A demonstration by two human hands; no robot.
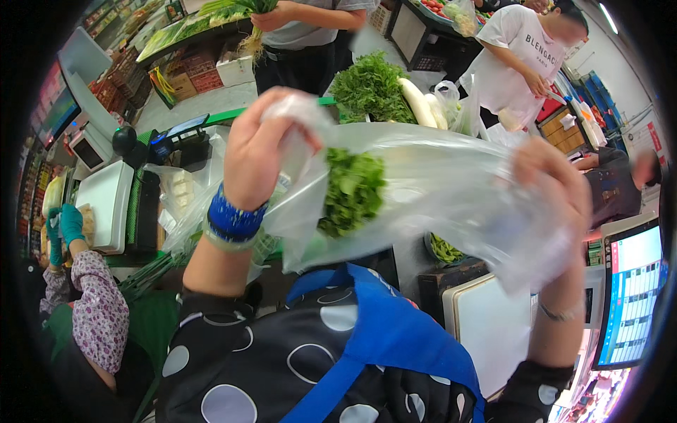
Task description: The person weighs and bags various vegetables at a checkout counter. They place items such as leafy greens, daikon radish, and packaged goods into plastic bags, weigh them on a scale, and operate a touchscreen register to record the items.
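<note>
A clear plastic bag [433,153] is stretched sideways between my two hands. My left hand [264,143] grips one bunched end of it, with a blue band on the wrist. At the other end my right hand [555,185] is closed on the film; motion blurs it. A bunch of leafy greens [353,187] shows just beneath the bag's left part; whether it lies inside or behind the film I cannot tell. Past the bag, leafy herbs [370,84] and white radishes [418,103] lie on the counter.
At left stands a weighing scale [103,206], beside a co-worker's teal-gloved hands [71,224]. Bagged white blocks [182,187] sit nearer me. Another scale plate [489,317] and a monitor [632,296] are at right. Across the counter, a person holds green onions [256,21]; another stands at upper right.
</note>
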